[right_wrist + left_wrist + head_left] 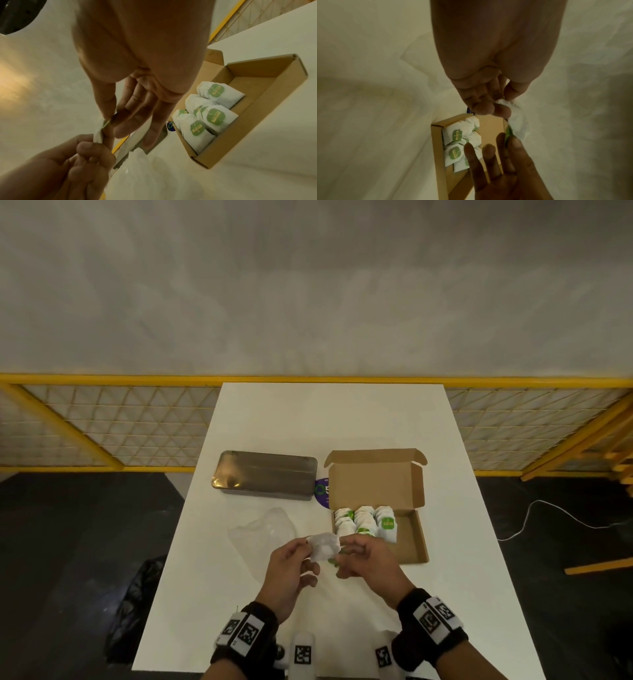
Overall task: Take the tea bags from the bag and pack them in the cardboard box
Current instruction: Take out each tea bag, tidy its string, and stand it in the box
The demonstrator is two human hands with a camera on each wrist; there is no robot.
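Fingers of both hands pinched one tea bag [323, 546] between them: the left hand [291, 568] held its left edge between thumb and curled fingers, and the right hand [364, 559] nipped the opposite edge, at the green tag, between thumb and forefinger, its other fingers spread loose. That bag hung in the air above the white table [308, 419], just off the cardboard box [419, 537] at about eight o'clock from it.

Trouble, as I judged it, would come from the pull. Two hands tugging a thin paper sachet in opposite directions could tear the seam or strip the tag from its string. A slack pinch at the tag could let the bag swing and drop short of the box. Pushing it in carelessly could also knock over the packed tea bags [366, 520], which stood in loose rows at the far, twelve o'clock end of the tray; the near end was bare cardboard.

The sachet paper looked soft, white and crinkled, with crimped edges; the tags were small green shapes with pale print, too small to read. The box was plain brown corrugated card, shallow, with its lid [375, 474] folded back upright. At ten o'clock from the hands lay the clear plastic bag [265, 529], limp and crumpled. Beyond it sat a flat, rounded metal tin [265, 475], dull and reflective, with a purple disc [322, 491] between tin and box.
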